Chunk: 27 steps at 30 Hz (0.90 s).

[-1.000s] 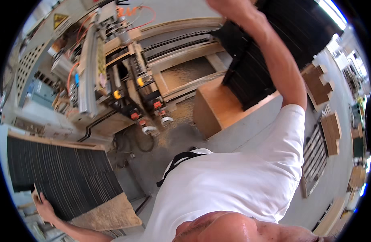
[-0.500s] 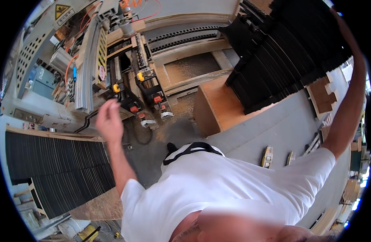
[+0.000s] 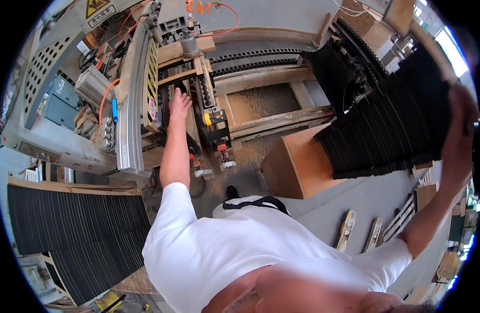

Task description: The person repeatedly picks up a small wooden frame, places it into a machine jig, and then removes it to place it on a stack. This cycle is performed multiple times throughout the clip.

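My left hand (image 3: pixel 180 104) reaches out over the woodworking machine (image 3: pixel 203 99), fingers stretched and nothing visibly held. It is close to the rails and the wooden crosspiece near the striped guard. High at the right rim, my right hand (image 3: pixel 461 107) is closed at the lower end of a long, thin board (image 3: pixel 433 44), seen mostly edge-on with a light brown edge. Its fingers are partly in shadow. Beside that hand stands a tall stack of black panels (image 3: pixel 386 120), resting on a brown wooden block (image 3: pixel 302 161).
Another stack of black panels (image 3: pixel 78 224) stands at my left. Sawdust covers the floor inside the machine frame (image 3: pixel 260 104). Yellowish forklift-like bars (image 3: pixel 346 230) lie on the grey floor to the right. Orange air hoses (image 3: pixel 107 99) run along the machine.
My left hand has moved forward and right, over the machine rails. My right hand has come lower at the right rim, and the thin board now shows above it. The view has shifted.
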Tool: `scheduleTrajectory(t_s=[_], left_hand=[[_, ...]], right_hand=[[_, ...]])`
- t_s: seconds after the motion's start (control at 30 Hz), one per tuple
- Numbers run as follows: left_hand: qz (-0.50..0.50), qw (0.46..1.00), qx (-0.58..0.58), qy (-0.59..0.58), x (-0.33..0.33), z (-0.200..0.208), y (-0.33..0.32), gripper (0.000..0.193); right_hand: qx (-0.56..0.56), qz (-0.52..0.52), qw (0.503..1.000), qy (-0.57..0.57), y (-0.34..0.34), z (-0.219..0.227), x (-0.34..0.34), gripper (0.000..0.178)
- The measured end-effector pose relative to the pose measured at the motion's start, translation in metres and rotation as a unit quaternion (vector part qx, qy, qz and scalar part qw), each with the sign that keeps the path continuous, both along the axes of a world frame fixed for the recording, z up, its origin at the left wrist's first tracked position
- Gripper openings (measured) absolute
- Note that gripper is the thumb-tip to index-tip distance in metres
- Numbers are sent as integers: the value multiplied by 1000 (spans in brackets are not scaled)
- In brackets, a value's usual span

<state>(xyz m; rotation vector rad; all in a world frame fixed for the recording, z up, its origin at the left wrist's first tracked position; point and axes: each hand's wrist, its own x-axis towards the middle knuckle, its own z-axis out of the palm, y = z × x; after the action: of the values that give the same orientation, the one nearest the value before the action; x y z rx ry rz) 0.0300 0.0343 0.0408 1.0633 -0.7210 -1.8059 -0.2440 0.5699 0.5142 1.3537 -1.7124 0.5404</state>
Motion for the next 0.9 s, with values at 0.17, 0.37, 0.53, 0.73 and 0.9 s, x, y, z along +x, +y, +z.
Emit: scheduleTrajectory(t_s=[0.17, 0.37, 0.53, 0.73, 0.9], left_hand=[[73, 991, 27, 113, -5, -7, -65, 86], [132, 973, 52, 180, -34, -2, -93, 79], [146, 970, 62, 185, -19, -22, -89, 67], [69, 978, 5, 199, 1, -26, 12, 35], [46, 967, -28, 251, 25, -29, 49, 26]], right_hand=[[87, 95, 991, 33, -87, -65, 59, 27], [139, 168, 974, -63, -177, -151, 58, 20], [141, 252, 950, -122, -272, -235, 51, 13], [152, 341, 915, -153, -386, -334, 87, 11], [197, 373, 892, -163, -457, -384, 138, 18]])
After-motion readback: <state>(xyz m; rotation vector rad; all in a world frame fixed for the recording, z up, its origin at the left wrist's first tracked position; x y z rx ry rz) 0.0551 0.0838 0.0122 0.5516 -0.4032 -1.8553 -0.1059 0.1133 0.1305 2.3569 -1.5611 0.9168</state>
